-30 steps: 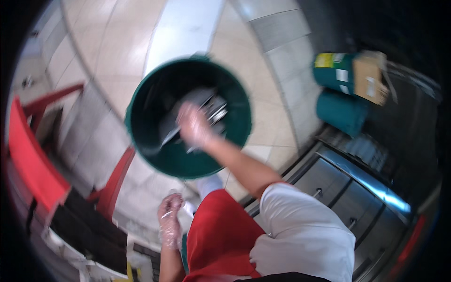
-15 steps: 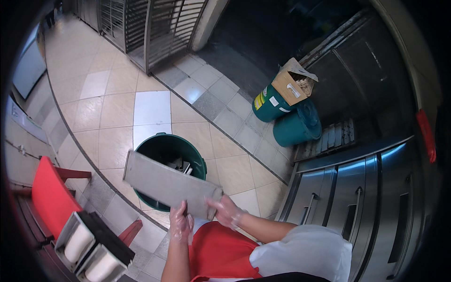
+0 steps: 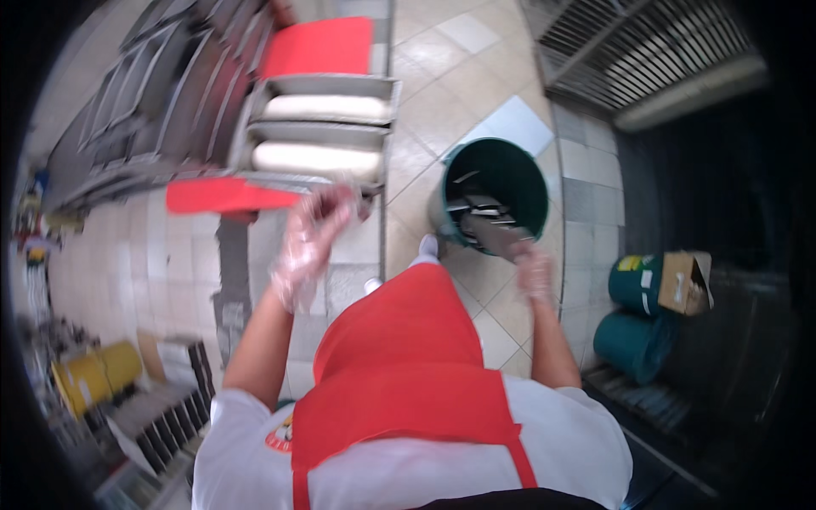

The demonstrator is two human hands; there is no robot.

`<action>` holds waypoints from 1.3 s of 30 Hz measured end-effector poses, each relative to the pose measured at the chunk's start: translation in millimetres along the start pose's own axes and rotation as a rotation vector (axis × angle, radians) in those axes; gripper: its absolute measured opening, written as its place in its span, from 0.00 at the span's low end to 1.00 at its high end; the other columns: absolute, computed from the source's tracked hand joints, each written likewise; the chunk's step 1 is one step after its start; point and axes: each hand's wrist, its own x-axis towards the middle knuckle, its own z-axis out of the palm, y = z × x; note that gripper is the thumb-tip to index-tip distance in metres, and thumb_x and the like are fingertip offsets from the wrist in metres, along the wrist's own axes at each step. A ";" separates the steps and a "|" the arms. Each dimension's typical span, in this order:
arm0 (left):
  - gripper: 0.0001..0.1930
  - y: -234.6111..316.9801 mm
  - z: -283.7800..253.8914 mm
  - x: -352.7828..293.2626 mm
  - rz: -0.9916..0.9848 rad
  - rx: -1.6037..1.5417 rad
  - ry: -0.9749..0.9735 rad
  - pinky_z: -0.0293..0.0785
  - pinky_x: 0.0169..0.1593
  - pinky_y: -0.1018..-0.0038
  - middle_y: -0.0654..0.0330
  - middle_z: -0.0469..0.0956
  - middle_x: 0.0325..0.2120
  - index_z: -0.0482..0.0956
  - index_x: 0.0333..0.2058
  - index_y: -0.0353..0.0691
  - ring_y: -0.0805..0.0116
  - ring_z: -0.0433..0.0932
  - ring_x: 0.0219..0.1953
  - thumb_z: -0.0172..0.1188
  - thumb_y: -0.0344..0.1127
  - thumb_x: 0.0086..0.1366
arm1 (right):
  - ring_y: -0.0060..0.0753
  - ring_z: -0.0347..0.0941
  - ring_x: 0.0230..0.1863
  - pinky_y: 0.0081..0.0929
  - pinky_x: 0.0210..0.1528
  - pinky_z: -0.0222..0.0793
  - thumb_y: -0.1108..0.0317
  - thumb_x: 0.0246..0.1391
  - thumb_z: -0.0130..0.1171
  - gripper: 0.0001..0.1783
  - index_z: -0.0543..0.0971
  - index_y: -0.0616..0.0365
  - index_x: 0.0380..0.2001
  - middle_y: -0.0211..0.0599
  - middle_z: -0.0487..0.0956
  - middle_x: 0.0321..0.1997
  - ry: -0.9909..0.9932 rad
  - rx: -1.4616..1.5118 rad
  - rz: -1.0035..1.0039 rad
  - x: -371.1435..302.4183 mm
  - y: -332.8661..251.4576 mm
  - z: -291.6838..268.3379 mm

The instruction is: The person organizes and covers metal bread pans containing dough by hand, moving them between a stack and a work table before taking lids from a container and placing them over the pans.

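Head view: nearest, I note a red apron [image 3: 395, 365]. The right hand [image 3: 533, 274], gloved, grasps a grey plate [image 3: 495, 235] by its near end, presumably letting the far end reach into the green bin [image 3: 527, 183]. The left hand [image 3: 311, 245] is loosely curled, apparently holding nothing; blur hides whether it touches the tins [image 3: 319, 132], whose walls likely keep the pale rolls [image 3: 319, 159] apart. Beyond stands a slatted rack [image 3: 654, 51].

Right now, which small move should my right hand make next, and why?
Probably lift the flat grey piece clear of the green bin: the right hand seems to grip its near end, and it overlaps the bin's rim in this view. The left hand is apart, close to the pans.
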 end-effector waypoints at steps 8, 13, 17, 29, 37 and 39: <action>0.36 -14.0 -157.6 170.7 0.192 0.657 0.574 0.66 0.65 0.60 0.39 0.75 0.57 0.68 0.63 0.29 0.47 0.74 0.61 0.58 0.55 0.68 | 0.42 0.76 0.47 0.42 0.53 0.73 0.56 0.57 0.68 0.29 0.75 0.60 0.57 0.40 0.79 0.48 0.262 1.054 0.249 124.0 -113.6 -70.0; 0.43 -72.5 -237.2 269.4 -0.229 1.157 0.656 0.65 0.65 0.56 0.37 0.72 0.58 0.65 0.65 0.30 0.39 0.71 0.62 0.49 0.66 0.68 | 0.40 0.74 0.51 0.42 0.57 0.70 0.57 0.57 0.68 0.29 0.74 0.59 0.58 0.39 0.78 0.50 -0.058 0.960 0.428 247.1 -89.4 -29.4; 0.40 -96.1 -250.6 285.0 -0.425 0.739 0.573 0.67 0.60 0.63 0.42 0.81 0.48 0.77 0.56 0.30 0.52 0.77 0.52 0.46 0.67 0.70 | 0.40 0.73 0.52 0.43 0.57 0.69 0.57 0.57 0.68 0.28 0.75 0.59 0.57 0.38 0.78 0.51 -0.137 0.869 0.421 305.2 -80.3 -12.7; 0.25 -121.5 -259.5 281.8 -0.178 0.377 0.617 0.68 0.59 0.69 0.50 0.82 0.49 0.79 0.54 0.28 0.61 0.78 0.51 0.58 0.47 0.71 | 0.56 0.67 0.66 0.41 0.68 0.60 0.53 0.66 0.51 0.38 0.58 0.67 0.70 0.64 0.68 0.66 -0.247 0.584 0.014 281.9 -333.5 188.7; 0.19 -143.2 -265.7 288.0 -0.143 0.358 0.554 0.69 0.58 0.68 0.54 0.81 0.47 0.79 0.52 0.29 0.64 0.77 0.49 0.53 0.38 0.73 | 0.60 0.69 0.63 0.44 0.67 0.62 0.50 0.65 0.52 0.36 0.63 0.62 0.68 0.63 0.73 0.62 -0.111 0.619 0.047 284.3 -328.2 192.5; 0.15 -139.4 -251.8 290.3 -0.060 0.358 0.540 0.71 0.50 0.71 0.56 0.81 0.42 0.79 0.49 0.30 0.67 0.77 0.43 0.55 0.36 0.72 | 0.58 0.73 0.60 0.44 0.64 0.66 0.51 0.64 0.54 0.35 0.64 0.62 0.67 0.59 0.76 0.59 -0.053 0.673 0.057 282.4 -317.1 193.2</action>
